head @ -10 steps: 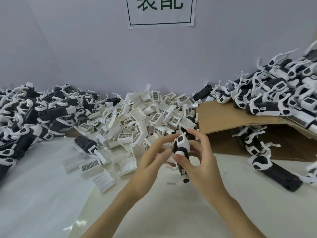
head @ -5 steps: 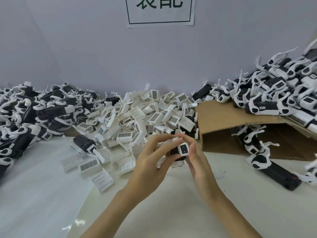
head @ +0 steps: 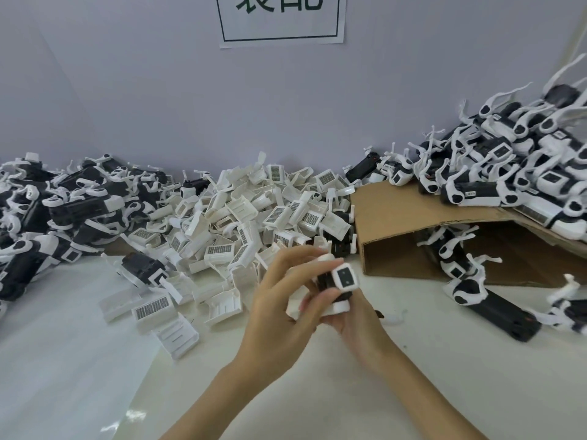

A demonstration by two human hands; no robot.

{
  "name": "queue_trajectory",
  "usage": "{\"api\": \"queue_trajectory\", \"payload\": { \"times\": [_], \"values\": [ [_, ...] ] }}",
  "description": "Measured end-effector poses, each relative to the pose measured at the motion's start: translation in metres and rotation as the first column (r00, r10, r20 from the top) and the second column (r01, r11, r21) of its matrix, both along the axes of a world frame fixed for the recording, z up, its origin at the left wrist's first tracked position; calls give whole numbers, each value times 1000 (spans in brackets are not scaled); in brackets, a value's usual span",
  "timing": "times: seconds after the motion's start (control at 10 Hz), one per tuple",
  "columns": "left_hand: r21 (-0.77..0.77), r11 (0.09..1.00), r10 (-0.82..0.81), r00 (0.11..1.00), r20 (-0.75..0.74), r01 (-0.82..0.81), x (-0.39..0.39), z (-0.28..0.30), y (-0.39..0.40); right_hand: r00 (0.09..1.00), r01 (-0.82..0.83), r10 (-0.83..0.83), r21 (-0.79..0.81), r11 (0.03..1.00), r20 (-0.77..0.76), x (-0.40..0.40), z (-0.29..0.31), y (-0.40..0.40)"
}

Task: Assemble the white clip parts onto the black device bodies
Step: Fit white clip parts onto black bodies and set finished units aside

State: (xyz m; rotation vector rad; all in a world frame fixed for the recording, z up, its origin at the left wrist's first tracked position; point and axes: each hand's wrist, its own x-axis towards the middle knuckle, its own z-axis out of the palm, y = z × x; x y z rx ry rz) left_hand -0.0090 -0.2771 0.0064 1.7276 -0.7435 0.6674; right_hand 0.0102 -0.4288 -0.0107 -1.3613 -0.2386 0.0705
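From the head view, we hold one black device body above the table, between both hands, its long axis pointing away from us. Our left hand curls around its near side; our right hand cups it from below, white clip part facing us.

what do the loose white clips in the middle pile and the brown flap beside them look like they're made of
White clips: likely moulded plastic, matte to faintly glossy; thin uniform walls, crisp ribs and grille slots suggest this. Brown flap: corrugated cardboard, dull and unfinished; the raw kraft colour, bent crease and thick cut edge show it.
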Motion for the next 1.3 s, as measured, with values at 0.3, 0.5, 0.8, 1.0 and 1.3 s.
{"api": "queue_trajectory", "payload": {
  "times": [0.3, 0.5, 0.8, 1.0, 1.3],
  "values": [
    [-439, 894, -289, 861, -419, 86, -10, 11, -10, 943, 326, -327, 22, 945, 59, 5, -12, 11],
    [-407, 906, -159, 796, -583, -117, 8, 12, 9, 885, 464, -463, -16, 886, 44, 6, -8, 4],
    [-524, 827, -200, 764, -614, -205, 20, 5, 19, 902, 344, -279, -157, 926, 330, -9, -5, 17],
    [-540, 830, -279, 731, -622, -143, 25, 3, 24, 822, 463, -331, -204, 863, 464, -10, -3, 18],
    [-92, 990, 57, 903, -426, -106, 24, 5, 32, 831, 505, -446, -115, 855, 334, -2, 5, 3]
  ]
}}
